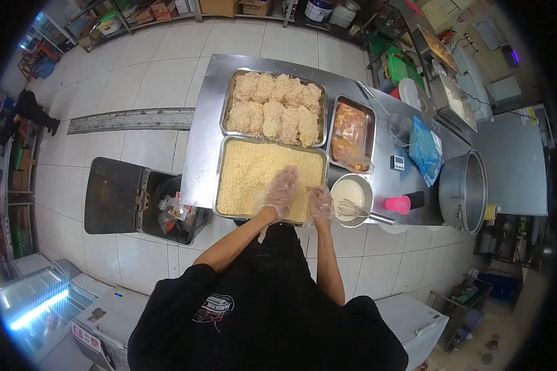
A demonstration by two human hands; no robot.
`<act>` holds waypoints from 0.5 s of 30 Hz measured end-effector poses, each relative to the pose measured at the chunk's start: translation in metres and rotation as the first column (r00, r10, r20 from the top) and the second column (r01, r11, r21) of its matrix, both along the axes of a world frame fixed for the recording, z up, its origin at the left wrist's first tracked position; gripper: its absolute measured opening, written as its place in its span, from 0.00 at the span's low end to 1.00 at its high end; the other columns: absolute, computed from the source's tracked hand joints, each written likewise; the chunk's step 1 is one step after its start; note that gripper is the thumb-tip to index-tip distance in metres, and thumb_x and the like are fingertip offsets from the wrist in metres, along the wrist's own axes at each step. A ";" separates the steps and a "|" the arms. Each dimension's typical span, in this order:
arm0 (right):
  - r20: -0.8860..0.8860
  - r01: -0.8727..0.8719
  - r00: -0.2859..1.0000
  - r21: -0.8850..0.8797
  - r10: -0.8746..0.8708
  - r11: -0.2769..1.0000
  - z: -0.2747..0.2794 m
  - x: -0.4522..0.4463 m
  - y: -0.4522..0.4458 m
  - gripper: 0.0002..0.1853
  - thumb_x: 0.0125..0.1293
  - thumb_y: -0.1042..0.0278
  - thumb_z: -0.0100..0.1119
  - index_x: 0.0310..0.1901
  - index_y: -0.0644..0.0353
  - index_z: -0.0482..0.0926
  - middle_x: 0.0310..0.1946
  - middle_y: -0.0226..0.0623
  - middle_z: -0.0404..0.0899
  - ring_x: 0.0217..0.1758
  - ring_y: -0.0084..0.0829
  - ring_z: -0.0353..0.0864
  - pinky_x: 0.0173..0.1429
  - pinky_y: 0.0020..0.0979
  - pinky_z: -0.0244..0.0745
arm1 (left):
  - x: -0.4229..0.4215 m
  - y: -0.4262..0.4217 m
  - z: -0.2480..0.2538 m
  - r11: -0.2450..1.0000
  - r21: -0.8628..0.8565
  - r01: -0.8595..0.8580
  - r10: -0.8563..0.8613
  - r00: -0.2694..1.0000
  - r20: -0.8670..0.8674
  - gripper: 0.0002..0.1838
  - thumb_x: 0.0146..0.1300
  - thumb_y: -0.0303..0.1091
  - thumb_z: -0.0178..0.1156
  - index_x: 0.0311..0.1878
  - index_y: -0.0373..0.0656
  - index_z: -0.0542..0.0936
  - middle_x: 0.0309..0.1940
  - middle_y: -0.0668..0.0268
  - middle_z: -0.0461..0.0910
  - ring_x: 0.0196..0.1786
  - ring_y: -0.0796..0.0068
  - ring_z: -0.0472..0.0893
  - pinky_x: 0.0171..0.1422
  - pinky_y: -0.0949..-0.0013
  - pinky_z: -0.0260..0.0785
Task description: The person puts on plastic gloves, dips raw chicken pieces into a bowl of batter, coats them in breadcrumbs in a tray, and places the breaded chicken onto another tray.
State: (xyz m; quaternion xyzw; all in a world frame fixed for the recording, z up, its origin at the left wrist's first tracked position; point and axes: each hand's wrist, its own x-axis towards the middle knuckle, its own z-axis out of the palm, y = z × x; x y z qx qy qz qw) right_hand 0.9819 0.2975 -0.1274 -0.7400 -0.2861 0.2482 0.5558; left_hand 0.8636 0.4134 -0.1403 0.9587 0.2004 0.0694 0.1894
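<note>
My left hand (282, 189), in a clear plastic glove, lies over the pale yellow crumbs (247, 170) in the near metal tray (217, 191). Its fingers are stretched out and close together. My right hand (320, 203), also gloved, is at that tray's right edge, beside the batter bowl (369, 201). Blur and the loose plastic hide whether its fingers grip the rim. A whisk (365, 213) leans in the pale batter (346, 191). Behind the crumbs, a second tray (224, 105) holds several crumb-coated pieces (272, 102). Right of it, a smaller tray (372, 133) holds raw-looking marinated meat (349, 130).
To the right are a wire strainer (401, 130), a timer (397, 162), a blue bag (424, 148), a pink cup (398, 204) and a large pot (463, 191). An open bin (167, 210) stands left of the steel table (198, 154). Another person (34, 114) is far left.
</note>
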 end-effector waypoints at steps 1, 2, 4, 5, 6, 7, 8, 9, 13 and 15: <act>0.001 0.005 1.000 0.003 -0.005 1.000 -0.005 0.001 0.002 0.10 0.62 0.73 0.53 0.44 0.64 0.68 0.42 0.43 0.77 0.45 0.32 0.80 0.47 0.29 0.75 | -0.011 0.008 0.009 0.993 0.085 -0.078 0.083 0.995 -0.054 0.33 0.57 0.28 0.45 0.68 0.33 0.55 0.71 0.51 0.47 0.74 0.55 0.46 0.76 0.57 0.35; 0.098 0.023 0.995 0.039 -0.027 0.999 -0.010 0.001 0.006 0.11 0.62 0.70 0.54 0.44 0.64 0.69 0.40 0.43 0.78 0.45 0.34 0.80 0.49 0.31 0.74 | -0.015 0.014 0.019 0.974 0.174 -0.147 0.166 0.981 -0.099 0.31 0.58 0.28 0.44 0.68 0.33 0.56 0.71 0.51 0.47 0.74 0.56 0.46 0.76 0.58 0.35; 0.191 0.045 0.980 0.075 -0.058 0.996 -0.009 -0.002 0.013 0.12 0.62 0.67 0.54 0.43 0.64 0.70 0.39 0.42 0.79 0.46 0.36 0.79 0.51 0.33 0.73 | -0.009 0.006 0.010 0.972 0.164 -0.168 0.181 0.981 -0.071 0.30 0.60 0.28 0.41 0.68 0.32 0.55 0.72 0.53 0.47 0.74 0.57 0.47 0.77 0.59 0.36; 0.288 0.096 0.954 -0.052 -0.077 0.994 -0.007 -0.006 0.018 0.14 0.61 0.63 0.56 0.43 0.63 0.72 0.39 0.42 0.79 0.46 0.38 0.79 0.51 0.34 0.73 | -0.005 0.000 0.003 0.968 0.150 -0.201 0.210 0.977 -0.045 0.29 0.62 0.27 0.38 0.68 0.32 0.54 0.72 0.55 0.46 0.74 0.59 0.47 0.77 0.61 0.37; 0.386 0.155 0.919 -0.168 -0.079 0.974 -0.002 -0.009 0.025 0.16 0.59 0.60 0.57 0.43 0.63 0.73 0.38 0.42 0.80 0.45 0.40 0.79 0.51 0.35 0.73 | 0.003 -0.004 0.000 0.995 -0.043 -0.090 0.089 0.996 -0.015 0.29 0.62 0.26 0.37 0.69 0.32 0.52 0.72 0.54 0.45 0.75 0.58 0.45 0.77 0.61 0.36; 0.390 0.151 0.918 -0.160 -0.078 0.975 0.006 -0.012 0.031 0.16 0.59 0.60 0.57 0.43 0.63 0.73 0.38 0.42 0.80 0.45 0.40 0.79 0.51 0.35 0.73 | 0.002 -0.002 -0.003 0.995 -0.037 -0.094 0.094 0.996 -0.010 0.29 0.62 0.26 0.37 0.69 0.32 0.52 0.72 0.54 0.45 0.75 0.58 0.45 0.77 0.61 0.36; 0.482 0.216 0.876 -0.319 -0.039 0.923 0.015 -0.015 0.034 0.18 0.58 0.58 0.58 0.44 0.62 0.74 0.39 0.43 0.80 0.46 0.41 0.79 0.51 0.36 0.73 | 0.000 -0.002 -0.006 0.991 -0.060 -0.118 0.120 0.992 0.036 0.29 0.62 0.25 0.36 0.69 0.32 0.52 0.72 0.53 0.45 0.75 0.57 0.44 0.77 0.60 0.35; 0.562 0.294 0.827 -0.460 0.018 0.838 0.023 -0.018 0.036 0.20 0.57 0.56 0.59 0.46 0.61 0.74 0.41 0.44 0.80 0.46 0.43 0.79 0.51 0.36 0.72 | -0.001 -0.002 -0.007 0.986 -0.087 -0.139 0.146 0.986 0.081 0.29 0.63 0.25 0.35 0.68 0.31 0.52 0.72 0.53 0.44 0.75 0.57 0.43 0.77 0.60 0.34; 0.425 0.279 0.893 -0.783 0.151 0.556 0.009 -0.032 0.058 0.25 0.55 0.54 0.63 0.48 0.64 0.73 0.41 0.43 0.80 0.46 0.41 0.79 0.53 0.38 0.71 | -0.049 0.018 0.032 0.993 0.078 -0.091 0.104 0.976 -0.189 0.33 0.58 0.25 0.40 0.69 0.29 0.49 0.73 0.50 0.42 0.75 0.52 0.40 0.77 0.56 0.30; 0.300 0.268 0.939 -0.319 -0.171 0.909 -0.050 -0.037 0.066 0.30 0.50 0.55 0.69 0.49 0.67 0.73 0.42 0.40 0.79 0.45 0.37 0.78 0.52 0.36 0.72 | -0.064 0.019 0.030 0.985 0.032 -0.172 0.173 0.983 -0.056 0.35 0.57 0.25 0.41 0.69 0.29 0.48 0.72 0.49 0.40 0.75 0.50 0.39 0.77 0.56 0.30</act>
